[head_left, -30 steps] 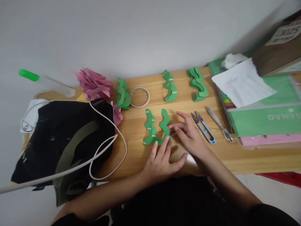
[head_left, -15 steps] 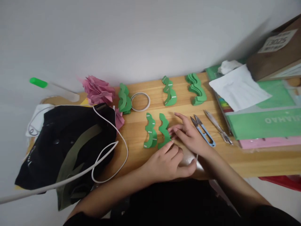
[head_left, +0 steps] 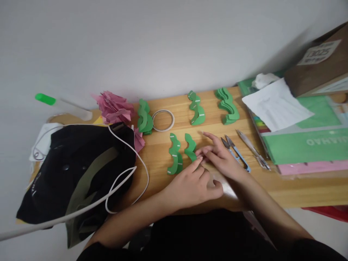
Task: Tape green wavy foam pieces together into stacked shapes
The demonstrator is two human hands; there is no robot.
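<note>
Two wavy green paper cut-outs lie side by side on the wooden desk [head_left: 299, 188]: the left cut-out [head_left: 175, 154] and the right cut-out [head_left: 190, 146]. My left hand [head_left: 194, 183] rests on the desk with its fingertips on the lower end of the right cut-out. My right hand [head_left: 220, 156] lies just right of it, its fingertips meeting the same piece at its right edge. Small blue-handled snips [head_left: 235, 152] lie beside my right hand.
Further back lie a tape ring [head_left: 162, 120], folded green pieces [head_left: 144, 117], another green cut-out [head_left: 197, 108], a green stack [head_left: 228, 101] and pink folded paper [head_left: 114, 107]. A black bag [head_left: 70, 163] with a white cable fills the left. Coloured paper packs [head_left: 307, 145] and tweezers [head_left: 252, 148] sit right.
My left hand has curled and slid right over the lower end of the right cut-out, covering it. My right hand stays at that piece's edge. The camera view shifted slightly.
</note>
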